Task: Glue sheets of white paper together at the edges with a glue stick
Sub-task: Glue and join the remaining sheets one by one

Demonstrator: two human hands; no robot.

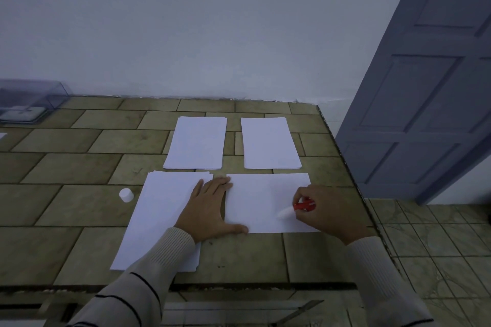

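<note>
A white sheet (pixel 263 202) lies crosswise on the tiled table (pixel 79 204) near its right edge. My right hand (pixel 325 211) grips a red glue stick (pixel 303 206), its white tip (pixel 284 214) down on that sheet. My left hand (pixel 212 210) lies flat with straight fingers, pressing the sheet's left edge and overlapping a stack of white paper (pixel 162 220) to the left. The white cap (pixel 126 194) stands on the table left of that stack.
Two more paper stacks, one (pixel 196 142) on the left and one (pixel 268 142) on the right, lie further back. A clear plastic box (pixel 29 101) sits at the far left by the wall. The table's right edge drops to a tiled floor; a blue door (pixel 425 82) stands beyond.
</note>
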